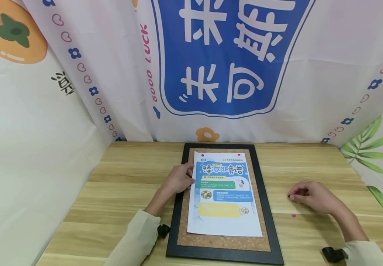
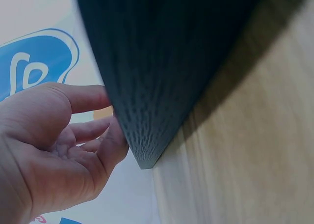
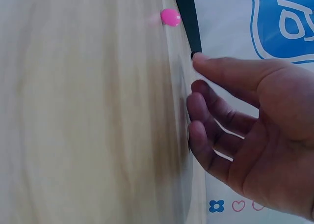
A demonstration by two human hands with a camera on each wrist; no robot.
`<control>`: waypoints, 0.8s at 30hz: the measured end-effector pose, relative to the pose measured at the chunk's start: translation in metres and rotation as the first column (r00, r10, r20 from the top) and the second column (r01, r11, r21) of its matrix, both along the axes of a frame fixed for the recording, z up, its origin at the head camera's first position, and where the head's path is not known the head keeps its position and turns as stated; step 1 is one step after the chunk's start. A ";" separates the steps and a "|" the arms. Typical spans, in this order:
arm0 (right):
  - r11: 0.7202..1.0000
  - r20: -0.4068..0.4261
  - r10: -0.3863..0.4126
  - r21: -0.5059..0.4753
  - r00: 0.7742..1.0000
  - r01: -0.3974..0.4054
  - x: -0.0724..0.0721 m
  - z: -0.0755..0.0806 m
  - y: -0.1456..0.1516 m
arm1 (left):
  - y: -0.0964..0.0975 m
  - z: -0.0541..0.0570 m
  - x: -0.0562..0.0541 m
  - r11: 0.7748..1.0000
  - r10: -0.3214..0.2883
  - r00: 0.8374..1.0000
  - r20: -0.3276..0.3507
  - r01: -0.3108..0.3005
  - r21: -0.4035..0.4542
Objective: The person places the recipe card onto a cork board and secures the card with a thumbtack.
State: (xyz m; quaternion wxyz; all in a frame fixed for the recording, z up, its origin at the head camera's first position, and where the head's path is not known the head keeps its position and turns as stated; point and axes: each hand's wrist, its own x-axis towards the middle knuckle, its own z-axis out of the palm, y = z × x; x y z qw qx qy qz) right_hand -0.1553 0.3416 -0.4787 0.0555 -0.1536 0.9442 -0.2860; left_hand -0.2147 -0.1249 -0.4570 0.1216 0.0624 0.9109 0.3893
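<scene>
A printed poster (image 1: 224, 225) lies on a black-framed corkboard (image 1: 224, 252), with a purple pushpin (image 1: 202, 155) and a pink pushpin (image 1: 239, 154) at its top corners. My left hand (image 1: 180, 178) rests at the poster's left edge, over the frame. In the left wrist view its fingertips touch the dark frame (image 2: 147, 86) and look relaxed; the frame partly hides them. To the right of the board, my right hand (image 1: 314, 197) pinches a small black pushpin (image 1: 289, 196) just above the table. Its other fingers curl loosely in the right wrist view.
A loose pink pushpin (image 1: 293, 215) lies on the wooden table (image 1: 128, 184) between the board and my right hand. Behind the table hangs a printed cloth (image 1: 128, 74), which also covers the sides.
</scene>
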 end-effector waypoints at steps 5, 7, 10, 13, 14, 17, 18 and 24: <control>0.998 0.003 0.010 -0.066 1.000 -0.009 -0.002 0.005 -0.012 | -0.001 -0.001 0.000 1.000 -0.002 1.000 -0.015 0.002 0.000; 0.995 0.010 0.009 -0.095 1.000 -0.008 -0.004 0.007 -0.018 | -0.001 -0.001 0.000 1.000 -0.005 1.000 -0.022 0.005 -0.002; 0.991 0.036 0.008 -0.133 0.999 -0.004 -0.007 0.010 -0.026 | -0.001 -0.002 0.000 1.000 -0.009 1.000 -0.025 0.009 -0.003; 0.986 0.060 0.025 -0.166 0.998 -0.015 -0.010 0.011 -0.032 | -0.002 -0.002 0.000 1.000 -0.006 1.000 -0.021 0.006 -0.004; 0.984 0.068 0.033 -0.178 0.997 -0.020 -0.010 0.011 -0.034 | -0.002 -0.002 0.000 1.000 -0.004 1.000 -0.020 0.004 -0.003; 0.978 0.080 0.050 -0.204 0.996 -0.033 -0.013 0.010 -0.040 | -0.002 -0.002 0.000 1.000 0.002 1.000 -0.023 -0.002 -0.006; 0.977 0.084 0.052 -0.211 0.995 -0.034 -0.013 0.010 -0.042 | -0.002 -0.002 0.000 1.000 0.003 1.000 -0.025 -0.003 -0.007; 0.977 0.082 0.051 -0.213 0.995 -0.032 -0.017 0.008 -0.054 | -0.001 -0.003 -0.001 1.000 -0.003 1.000 -0.030 0.003 -0.006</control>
